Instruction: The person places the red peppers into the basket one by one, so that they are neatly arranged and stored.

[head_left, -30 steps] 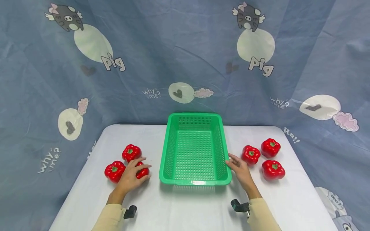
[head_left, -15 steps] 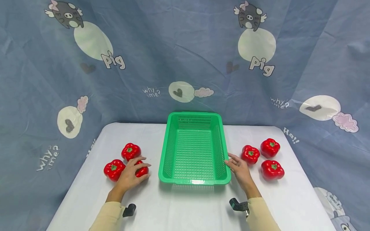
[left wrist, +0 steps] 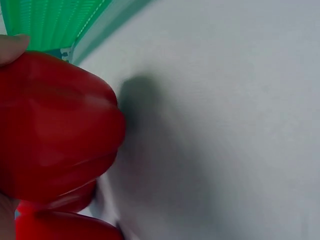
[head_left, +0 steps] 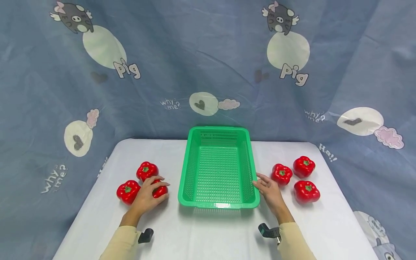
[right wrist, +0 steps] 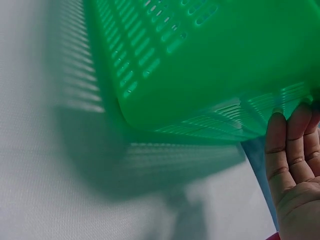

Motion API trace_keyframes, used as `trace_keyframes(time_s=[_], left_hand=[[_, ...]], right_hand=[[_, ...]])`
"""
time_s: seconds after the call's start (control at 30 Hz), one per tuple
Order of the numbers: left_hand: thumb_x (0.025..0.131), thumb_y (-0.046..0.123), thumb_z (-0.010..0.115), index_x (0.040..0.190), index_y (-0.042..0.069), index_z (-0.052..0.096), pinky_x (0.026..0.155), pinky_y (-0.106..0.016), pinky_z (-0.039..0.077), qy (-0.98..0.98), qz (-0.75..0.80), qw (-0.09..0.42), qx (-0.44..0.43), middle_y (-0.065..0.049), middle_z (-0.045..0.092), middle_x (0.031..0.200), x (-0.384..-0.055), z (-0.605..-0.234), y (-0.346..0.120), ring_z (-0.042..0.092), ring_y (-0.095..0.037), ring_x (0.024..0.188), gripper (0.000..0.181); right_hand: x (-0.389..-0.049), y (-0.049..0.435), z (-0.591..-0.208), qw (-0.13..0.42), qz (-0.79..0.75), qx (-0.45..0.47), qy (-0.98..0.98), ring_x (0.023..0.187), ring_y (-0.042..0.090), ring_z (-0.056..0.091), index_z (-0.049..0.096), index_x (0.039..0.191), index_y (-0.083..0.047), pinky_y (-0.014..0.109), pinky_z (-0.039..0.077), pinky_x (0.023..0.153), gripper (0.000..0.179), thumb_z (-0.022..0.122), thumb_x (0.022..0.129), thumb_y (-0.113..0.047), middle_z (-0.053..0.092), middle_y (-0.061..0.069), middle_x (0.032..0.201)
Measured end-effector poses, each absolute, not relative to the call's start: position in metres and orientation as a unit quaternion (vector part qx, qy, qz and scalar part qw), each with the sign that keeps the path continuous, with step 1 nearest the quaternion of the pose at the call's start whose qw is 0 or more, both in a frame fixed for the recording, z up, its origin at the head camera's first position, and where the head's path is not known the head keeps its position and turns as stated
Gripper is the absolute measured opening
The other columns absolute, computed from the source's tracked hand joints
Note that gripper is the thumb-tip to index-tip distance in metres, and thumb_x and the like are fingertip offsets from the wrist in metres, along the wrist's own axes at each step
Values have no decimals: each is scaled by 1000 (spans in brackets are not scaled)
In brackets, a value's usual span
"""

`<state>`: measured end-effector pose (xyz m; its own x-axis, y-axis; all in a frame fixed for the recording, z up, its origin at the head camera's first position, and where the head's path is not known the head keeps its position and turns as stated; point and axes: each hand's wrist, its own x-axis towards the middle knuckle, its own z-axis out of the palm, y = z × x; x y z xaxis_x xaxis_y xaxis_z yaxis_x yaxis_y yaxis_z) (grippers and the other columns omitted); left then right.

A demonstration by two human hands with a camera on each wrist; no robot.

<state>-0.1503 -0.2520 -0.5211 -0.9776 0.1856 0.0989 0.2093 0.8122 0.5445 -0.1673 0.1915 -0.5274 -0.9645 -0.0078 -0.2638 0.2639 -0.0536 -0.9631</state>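
In the head view my left hand (head_left: 147, 196) holds a red bell pepper (head_left: 159, 190), its fingers and thumb curled round the sides. That pepper (left wrist: 55, 130) fills the left part of the left wrist view, with a fingertip on its upper edge. A green plastic basket (head_left: 255, 162) with slotted walls stands mid-table with nothing in it. At its right rim my right hand (head_left: 271, 193) grips, thumb at the edge and fingers along the outside wall. In the right wrist view those fingers (right wrist: 276, 145) touch the basket wall (right wrist: 210, 85); the thumb is hidden there.
Two more red peppers lie by my left hand, one behind (head_left: 147, 170) and one to its left (head_left: 128, 192). Right of my right hand sit three others: a near-left pepper (head_left: 281, 174), a far pepper (head_left: 303, 166) and a front pepper (head_left: 306, 191). A patterned blue cloth (head_left: 208, 65) hangs behind the white table (head_left: 214, 234).
Almost nothing differs. My left thumb sits slightly closer in against the pepper; the right hand stays at the basket's rim, and the basket and other peppers keep their places.
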Motion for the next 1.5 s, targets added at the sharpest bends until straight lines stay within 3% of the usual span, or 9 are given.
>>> trace_keyframes(time_s=[0.27,0.53,0.87,1.13,1.5], left_hand=[[72,18,84,118,15,62,86,-61,50,-947,-303,33,-99,-11,48,131,-162,-504,-249,36,-36,128,50],[75,25,83,116,17,62,84,-57,53,-932,-346,14,-110,-8,43,135,-178,-480,-245,38,-39,125,47],[77,24,82,118,15,63,84,-52,55,-910,-395,17,-126,-8,48,129,-208,-449,-240,47,-35,117,46],[78,29,81,122,15,61,83,-51,55,-905,-402,-2,-137,-9,49,130,-231,-426,-239,47,-35,117,51],[71,28,86,122,16,61,84,-51,55,-902,-410,-28,-133,-9,46,136,-262,-402,-211,42,-36,123,58]], right_hand=[[-170,192,-525,97,-726,80,677,87,9,60,41,141,3,18,51,85,51,61,95,-9,64,0,88],[-168,192,-526,104,-729,76,672,86,9,61,42,140,4,19,52,85,53,62,93,-7,64,2,88],[-169,193,-528,102,-729,70,674,84,10,59,42,139,4,20,52,84,52,63,93,-6,63,2,86],[-172,193,-532,106,-724,74,677,89,14,60,45,139,-1,22,51,87,52,65,92,-12,65,4,88],[-170,196,-529,107,-734,64,668,84,11,58,42,140,4,20,51,83,54,64,93,-9,63,4,86]])
